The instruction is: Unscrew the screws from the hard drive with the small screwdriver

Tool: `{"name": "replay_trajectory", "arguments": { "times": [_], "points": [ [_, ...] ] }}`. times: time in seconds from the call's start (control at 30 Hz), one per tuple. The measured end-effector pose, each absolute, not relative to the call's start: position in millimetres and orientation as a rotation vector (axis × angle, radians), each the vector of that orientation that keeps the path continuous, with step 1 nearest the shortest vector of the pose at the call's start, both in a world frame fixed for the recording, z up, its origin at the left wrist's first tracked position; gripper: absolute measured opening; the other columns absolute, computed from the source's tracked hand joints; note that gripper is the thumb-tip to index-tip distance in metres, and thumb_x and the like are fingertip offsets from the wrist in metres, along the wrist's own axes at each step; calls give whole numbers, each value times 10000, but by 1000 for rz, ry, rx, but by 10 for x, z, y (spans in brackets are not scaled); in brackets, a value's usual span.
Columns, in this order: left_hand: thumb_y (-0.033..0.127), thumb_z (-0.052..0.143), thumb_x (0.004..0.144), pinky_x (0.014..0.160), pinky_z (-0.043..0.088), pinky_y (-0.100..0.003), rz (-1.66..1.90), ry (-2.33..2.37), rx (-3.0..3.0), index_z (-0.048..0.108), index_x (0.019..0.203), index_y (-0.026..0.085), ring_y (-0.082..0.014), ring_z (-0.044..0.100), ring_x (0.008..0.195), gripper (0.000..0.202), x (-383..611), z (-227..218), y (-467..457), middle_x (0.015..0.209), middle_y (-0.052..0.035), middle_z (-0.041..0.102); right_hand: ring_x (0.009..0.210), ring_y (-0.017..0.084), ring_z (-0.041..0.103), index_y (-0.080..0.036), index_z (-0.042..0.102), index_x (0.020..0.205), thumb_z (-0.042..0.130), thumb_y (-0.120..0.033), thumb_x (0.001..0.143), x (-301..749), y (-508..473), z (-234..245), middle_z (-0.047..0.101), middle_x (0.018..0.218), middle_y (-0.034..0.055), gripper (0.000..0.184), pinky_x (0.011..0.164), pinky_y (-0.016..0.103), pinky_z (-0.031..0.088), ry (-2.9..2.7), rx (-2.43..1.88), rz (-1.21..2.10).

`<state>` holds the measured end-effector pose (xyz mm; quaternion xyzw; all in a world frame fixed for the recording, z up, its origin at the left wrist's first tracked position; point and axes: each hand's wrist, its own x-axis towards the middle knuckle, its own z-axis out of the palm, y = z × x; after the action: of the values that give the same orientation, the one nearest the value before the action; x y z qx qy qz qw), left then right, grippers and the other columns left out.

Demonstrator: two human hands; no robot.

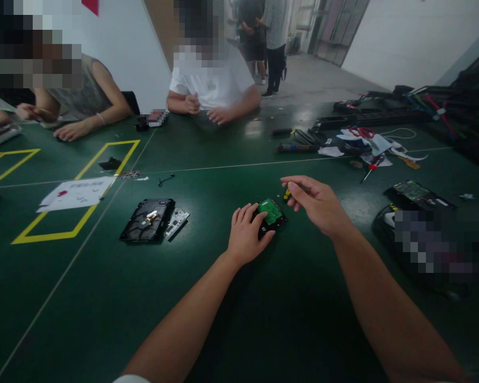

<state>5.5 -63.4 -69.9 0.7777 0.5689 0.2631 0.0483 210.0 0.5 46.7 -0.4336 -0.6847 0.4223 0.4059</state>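
Dk-green tabletop (207, 308); R hand (313, 205) over it, fingers narrowed; L hand (244, 232), fingers spread, on blk drive-like unit (265, 227) nr tabletop ctr; unit partly covered, bright-green PCB (272, 211) facing up; small yel/blk tool (287, 192) pinched in R fingers, just beside unit

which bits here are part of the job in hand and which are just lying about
In use:
black unit with green circuit board, under the left hand
yellow-and-black tool, held by the right hand

Apparently just lying about:
black case
silver plate beside it
white sheet
short black cable
red-handled screwdriver
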Motion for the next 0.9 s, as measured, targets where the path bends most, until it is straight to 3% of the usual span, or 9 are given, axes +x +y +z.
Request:
{"name": "replay_trajectory", "arguments": {
  "times": [0.1, 0.3, 0.43, 0.53, 0.63, 0.77, 0.9],
  "points": [
    [522, 683, 963, 1279, 293, -622, 798, 1729, 2369, 616, 1424, 270, -371, 402, 1536, 529, 54, -693, -635, 1598, -123, 510, 696, 128, 633, -267, 751, 1270, 632, -488, 1031, 2112, -8, 483, 745, 1181, 70, 346, 556, 282, 500, -1768, -1074, 1041],
    [524, 678, 967, 1275, 296, -627, 800, 1729, 2366, 614, 1427, 270, -376, 407, 1531, 530, 51, -691, -632, 1594, -124, 514, 634, 129, 624, -204, 702, 1081, 770, -549, 922, 2083, -19, 469, 718, 906, 50, 386, 518, 261, 497, -1663, -1134, 1046],
    [532, 673, 967, 1277, 293, -625, 788, 1729, 2366, 615, 1425, 273, -371, 402, 1534, 529, 47, -701, -630, 1599, -121, 506, 601, 114, 637, -204, 617, 1080, 839, -563, 851, 2076, -4, 438, 717, 1020, 72, 481, 473, 249, 488, -1592, -1174, 1056],
    [529, 673, 968, 1278, 291, -620, 792, 1727, 2373, 613, 1426, 270, -367, 400, 1536, 530, 46, -706, -630, 1598, -123, 506, 596, 111, 659, -212, 590, 1111, 811, -562, 879, 2079, 11, 424, 709, 1122, 90, 475, 458, 249, 491, -1572, -1127, 1077],
    [524, 677, 966, 1278, 292, -617, 802, 1725, 2372, 617, 1422, 269, -366, 408, 1530, 526, 48, -703, -632, 1591, -123, 513, 687, 139, 710, -217, 636, 1131, 754, -547, 934, 2074, 12, 433, 708, 1157, 88, 403, 536, 272, 554, -1611, -1060, 1116],
    [520, 686, 961, 1278, 297, -616, 802, 1732, 2367, 620, 1417, 274, -367, 412, 1528, 522, 52, -692, -633, 1593, -119, 514, 750, 169, 717, -232, 696, 1193, 672, -549, 994, 2064, -9, 459, 716, 969, 48, 376, 630, 304, 593, -1646, -1042, 1158],
    [523, 682, 962, 1277, 297, -620, 801, 1723, 2368, 615, 1421, 272, -370, 411, 1529, 527, 51, -691, -631, 1592, -122, 514, 686, 142, 656, -247, 742, 1117, 743, -508, 957, 2078, -25, 480, 714, 956, 37, 307, 563, 277, 529, -1699, -1074, 1086]
  ]
}}
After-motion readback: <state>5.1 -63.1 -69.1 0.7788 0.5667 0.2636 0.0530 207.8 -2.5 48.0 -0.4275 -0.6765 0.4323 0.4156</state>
